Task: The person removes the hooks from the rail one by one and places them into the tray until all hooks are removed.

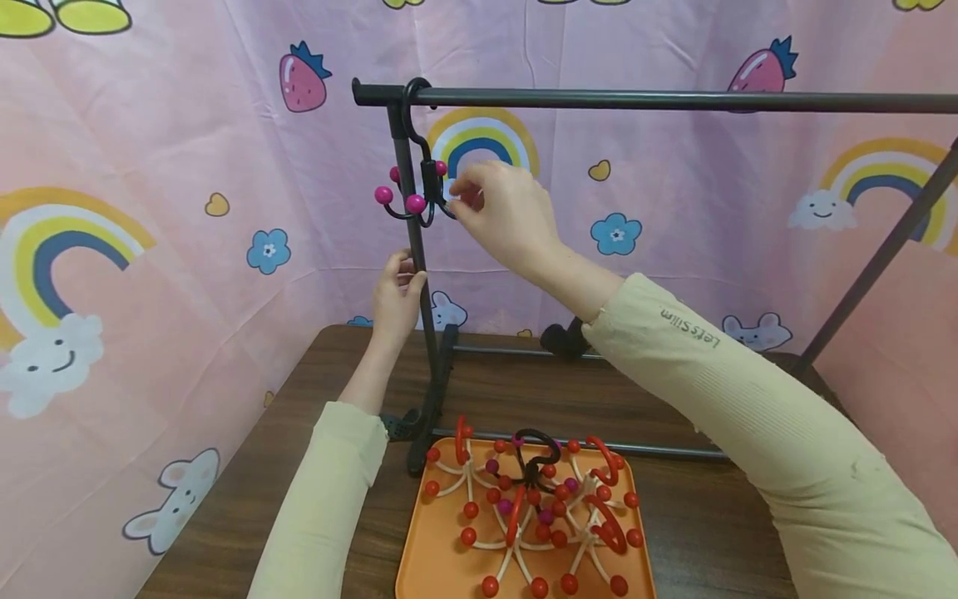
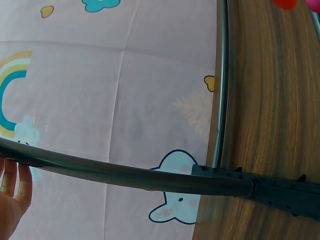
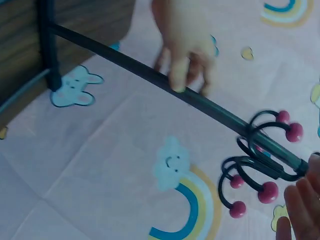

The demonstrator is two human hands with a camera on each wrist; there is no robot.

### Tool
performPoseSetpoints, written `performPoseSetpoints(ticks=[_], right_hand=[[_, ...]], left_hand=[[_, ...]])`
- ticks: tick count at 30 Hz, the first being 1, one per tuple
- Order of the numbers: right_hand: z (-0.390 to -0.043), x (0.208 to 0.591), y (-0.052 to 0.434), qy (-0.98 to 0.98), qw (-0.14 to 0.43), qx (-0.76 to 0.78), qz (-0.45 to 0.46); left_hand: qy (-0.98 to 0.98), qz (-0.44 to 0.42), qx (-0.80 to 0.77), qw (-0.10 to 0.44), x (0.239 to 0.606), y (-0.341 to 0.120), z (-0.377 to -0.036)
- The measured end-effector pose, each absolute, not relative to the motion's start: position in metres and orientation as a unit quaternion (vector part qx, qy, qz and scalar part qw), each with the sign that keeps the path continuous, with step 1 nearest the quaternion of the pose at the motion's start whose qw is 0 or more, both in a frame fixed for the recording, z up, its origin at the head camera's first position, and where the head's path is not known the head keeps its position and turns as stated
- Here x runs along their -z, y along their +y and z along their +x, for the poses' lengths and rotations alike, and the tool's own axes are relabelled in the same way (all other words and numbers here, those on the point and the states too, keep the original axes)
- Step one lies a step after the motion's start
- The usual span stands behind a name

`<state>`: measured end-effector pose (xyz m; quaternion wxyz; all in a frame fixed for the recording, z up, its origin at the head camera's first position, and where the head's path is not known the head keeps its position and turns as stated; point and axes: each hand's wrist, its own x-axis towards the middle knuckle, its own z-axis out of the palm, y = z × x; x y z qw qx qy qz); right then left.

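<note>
A black multi-arm hook (image 1: 419,195) tipped with magenta balls hangs by its top loop from the horizontal bar of a black garment rack (image 1: 674,101), just beside the rack's upright post. The right hand (image 1: 503,212) reaches in from the hook's right, fingers curled and pinching one of its arms at the grip; the left hand (image 1: 397,295), below the hook, wraps round the post and steadies it. The hook looks stiff, light and smooth — likely to swing on its loop, so the central stem seems a surer hold than a curved arm. Below the hook, on the wooden table (image 1: 239,499), an orange tray (image 1: 419,557) holds a tangle of similar hooks (image 1: 535,512) — pale arms, red balls, 1 black one among them. A pink cartoon-print curtain (image 1: 150,208) hangs behind the rack.
</note>
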<state>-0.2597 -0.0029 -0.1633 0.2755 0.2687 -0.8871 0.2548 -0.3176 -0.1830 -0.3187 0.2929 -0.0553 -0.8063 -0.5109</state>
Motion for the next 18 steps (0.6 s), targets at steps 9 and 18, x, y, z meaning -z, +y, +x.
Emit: performPoseSetpoints(ticks=[9,18], right_hand=[[-0.284,0.134,-0.023,-0.871,0.261,-0.329,0.253],[-0.288,0.122,-0.043,-0.882,0.206,-0.345,0.246]], left_hand=[[-0.803,-0.069,0.510,0.300,0.321,-0.185,-0.318],[-0.797,-0.090,0.511,0.309,0.323,-0.185,-0.319]])
